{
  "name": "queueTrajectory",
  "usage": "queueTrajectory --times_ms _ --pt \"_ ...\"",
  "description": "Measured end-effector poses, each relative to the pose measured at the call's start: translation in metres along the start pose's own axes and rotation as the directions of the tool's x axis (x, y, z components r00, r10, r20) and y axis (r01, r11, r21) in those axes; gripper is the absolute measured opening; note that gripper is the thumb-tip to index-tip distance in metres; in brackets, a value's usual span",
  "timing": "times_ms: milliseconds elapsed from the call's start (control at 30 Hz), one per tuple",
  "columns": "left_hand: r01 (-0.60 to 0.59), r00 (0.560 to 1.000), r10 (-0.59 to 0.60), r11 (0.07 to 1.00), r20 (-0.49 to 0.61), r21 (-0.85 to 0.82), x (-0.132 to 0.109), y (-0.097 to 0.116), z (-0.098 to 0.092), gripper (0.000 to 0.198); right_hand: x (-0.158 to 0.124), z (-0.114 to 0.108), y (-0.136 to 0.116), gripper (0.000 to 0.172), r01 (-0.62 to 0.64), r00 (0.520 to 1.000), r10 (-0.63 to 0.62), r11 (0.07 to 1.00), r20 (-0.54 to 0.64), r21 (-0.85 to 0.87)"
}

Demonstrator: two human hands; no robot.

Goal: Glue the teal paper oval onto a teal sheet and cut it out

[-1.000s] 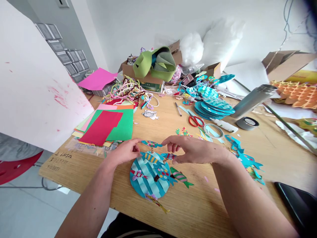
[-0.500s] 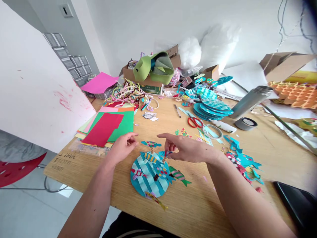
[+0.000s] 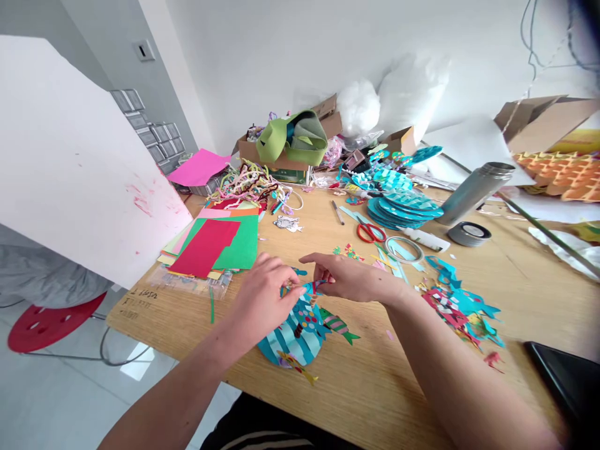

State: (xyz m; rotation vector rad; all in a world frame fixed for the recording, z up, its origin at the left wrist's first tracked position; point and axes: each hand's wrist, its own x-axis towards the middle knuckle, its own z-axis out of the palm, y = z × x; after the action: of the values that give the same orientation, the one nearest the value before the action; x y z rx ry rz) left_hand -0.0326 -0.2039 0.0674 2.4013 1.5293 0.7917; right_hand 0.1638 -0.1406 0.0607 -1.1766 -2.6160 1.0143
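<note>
My right hand [image 3: 349, 276] pinches a small blue paper fish [image 3: 308, 288] over the far right side of a round blue disc [image 3: 287, 342] with pale wavy strips. My left hand [image 3: 272, 286] has its thumb and fingers closed at the fish's left end, covering the disc's left part. Other paper fish stand on short twisted stems on the disc: a blue one with coloured dots [image 3: 308, 319], a green one with pink stripes [image 3: 335, 322] past the right edge, and a yellow one [image 3: 300, 367] at the near edge. My left hand hides the rest.
Coloured paper sheets [image 3: 234, 244] lie left, pipe cleaners [image 3: 248, 181] behind them. Red-handled scissors [image 3: 371, 233], a tape roll [image 3: 404, 249], a glue bottle [image 3: 426, 239] and stacked blue discs [image 3: 398, 212] stand right. Paper scraps [image 3: 462, 306] and a black phone [image 3: 560, 381] lie nearer.
My left hand has moved right over the disc to the small blue fish, covering fish that were visible. My right hand keeps its pinch. The whole view has shifted slightly.
</note>
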Motion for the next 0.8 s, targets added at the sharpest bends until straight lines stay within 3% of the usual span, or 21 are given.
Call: queueTrajectory --times_ms 167,333,400,500,600,667,733,800 --pt "-0.036 0.994 0.031 0.998 0.102 0.056 0.009 0.012 0.001 0.028 -0.002 0.000 -0.002 0.051 0.013 0.998 -0.014 1.000 -0.054 -0.021" --pt "-0.139 0.977 0.115 0.982 0.178 0.129 0.021 0.022 0.000 0.040 -0.006 0.002 -0.009 0.023 -0.056 0.996 0.051 0.996 -0.074 -0.066" --pt "-0.156 0.977 0.136 0.981 0.167 0.115 0.025 0.025 -0.001 0.039 -0.007 0.005 -0.009 0.028 -0.048 0.995 0.042 0.997 -0.092 -0.056" --pt "-0.109 0.992 0.105 0.992 0.068 0.063 0.022 0.020 -0.008 0.041 -0.013 0.005 -0.005 0.051 -0.021 0.994 0.021 1.000 -0.103 0.000" --pt "0.060 0.994 -0.062 0.998 -0.089 -0.029 0.000 -0.001 -0.021 0.040 -0.028 -0.005 0.002 0.066 0.003 0.995 0.010 0.990 -0.097 0.142" --pt "0.229 0.952 -0.258 0.958 -0.167 -0.172 -0.028 -0.020 -0.027 0.034 -0.040 -0.013 0.009 0.065 0.031 0.991 0.007 0.957 -0.130 0.289" --pt "0.386 0.883 -0.446 0.868 -0.148 -0.313 -0.064 -0.038 -0.025 0.035 -0.049 -0.013 0.019 0.059 0.024 0.980 0.073 0.883 -0.188 0.469" --pt "0.518 0.814 -0.579 0.758 -0.045 -0.397 -0.101 -0.047 -0.014 0.041 -0.053 -0.002 0.028 0.052 -0.042 0.956 0.221 0.754 -0.193 0.655"
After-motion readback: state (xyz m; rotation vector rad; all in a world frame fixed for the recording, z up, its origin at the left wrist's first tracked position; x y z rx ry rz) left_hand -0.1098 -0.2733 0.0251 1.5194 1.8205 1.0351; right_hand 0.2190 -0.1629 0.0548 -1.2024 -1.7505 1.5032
